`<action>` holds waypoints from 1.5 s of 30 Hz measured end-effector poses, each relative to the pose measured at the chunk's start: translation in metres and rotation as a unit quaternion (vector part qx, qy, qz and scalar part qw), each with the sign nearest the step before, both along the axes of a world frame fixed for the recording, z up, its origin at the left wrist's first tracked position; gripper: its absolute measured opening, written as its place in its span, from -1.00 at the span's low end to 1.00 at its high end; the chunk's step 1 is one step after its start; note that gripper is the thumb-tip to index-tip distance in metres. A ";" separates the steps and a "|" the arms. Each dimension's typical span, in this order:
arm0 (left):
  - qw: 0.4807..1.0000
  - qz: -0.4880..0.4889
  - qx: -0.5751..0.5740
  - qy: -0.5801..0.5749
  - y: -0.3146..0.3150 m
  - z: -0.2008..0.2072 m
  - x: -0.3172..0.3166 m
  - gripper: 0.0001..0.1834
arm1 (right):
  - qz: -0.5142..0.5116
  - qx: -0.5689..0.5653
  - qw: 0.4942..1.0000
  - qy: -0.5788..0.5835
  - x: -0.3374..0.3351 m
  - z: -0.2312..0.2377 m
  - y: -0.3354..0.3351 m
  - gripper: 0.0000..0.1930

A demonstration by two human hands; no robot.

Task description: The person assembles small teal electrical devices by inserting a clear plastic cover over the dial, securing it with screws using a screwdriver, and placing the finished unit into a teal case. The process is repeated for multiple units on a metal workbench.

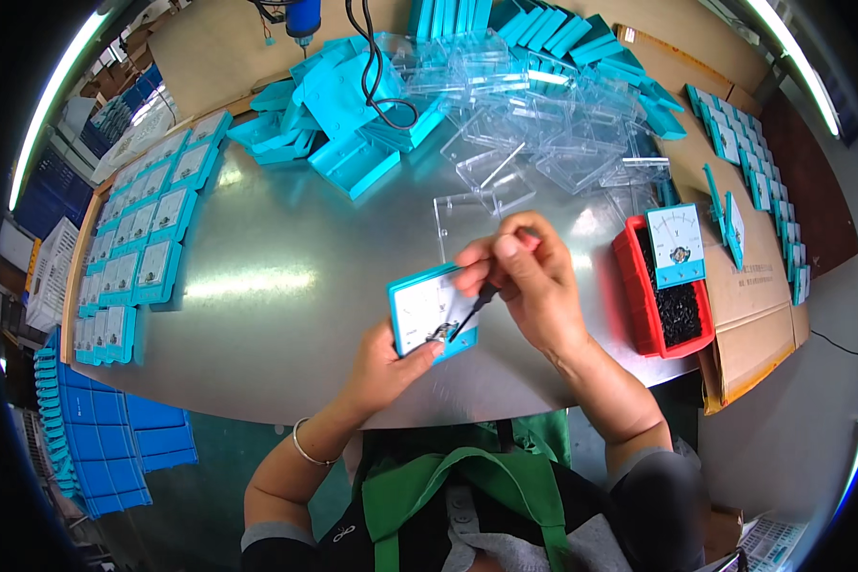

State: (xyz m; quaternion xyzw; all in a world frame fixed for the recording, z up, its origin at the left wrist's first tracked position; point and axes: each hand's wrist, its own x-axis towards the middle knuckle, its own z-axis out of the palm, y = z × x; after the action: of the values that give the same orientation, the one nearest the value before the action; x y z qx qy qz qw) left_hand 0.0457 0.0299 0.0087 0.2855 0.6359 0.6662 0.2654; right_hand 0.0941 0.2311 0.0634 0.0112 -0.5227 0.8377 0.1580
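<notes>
My left hand (381, 370) grips the lower left edge of a teal-framed panel meter (421, 307), with the thumb on its front. The meter is tilted above the metal table and shows a white dial face with a small mechanism near its bottom. In my right hand (548, 291) is a slim dark screwdriver (484, 297), pinched between closed fingers. Its tip points down at the meter's lower part, beside the mechanism; whether it touches a screw is too small to tell. My right fingers hide the tool's upper end and the meter's upper right corner.
Teal housings (353, 162) and clear plastic covers (572, 133) pile up at the back. A red bin (643, 303) of small black parts stands right, another meter (675, 238) on it. Finished-looking meters (153, 262) line the left. A blue power driver (303, 17) hangs above.
</notes>
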 end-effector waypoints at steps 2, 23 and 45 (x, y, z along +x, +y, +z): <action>0.997 0.058 0.010 -0.051 -0.008 -0.003 -0.014 -0.62 | -0.043 0.014 0.999 -0.005 -0.003 0.005 0.013 -0.89; 0.956 0.109 0.181 -0.205 -0.016 -0.002 -0.035 -0.65 | 0.050 0.413 0.874 -0.250 0.043 -0.007 0.011 -0.87; 0.941 0.101 0.175 -0.270 -0.008 0.003 -0.016 -0.59 | -0.098 0.676 0.730 -0.031 0.011 -0.037 0.002 -0.79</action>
State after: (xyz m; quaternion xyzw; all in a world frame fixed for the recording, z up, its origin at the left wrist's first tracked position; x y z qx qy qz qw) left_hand 0.0302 0.0215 0.0117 0.0708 0.4392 0.8422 0.3046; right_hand 0.1056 0.2335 0.0268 0.0379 -0.9535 0.2430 0.1742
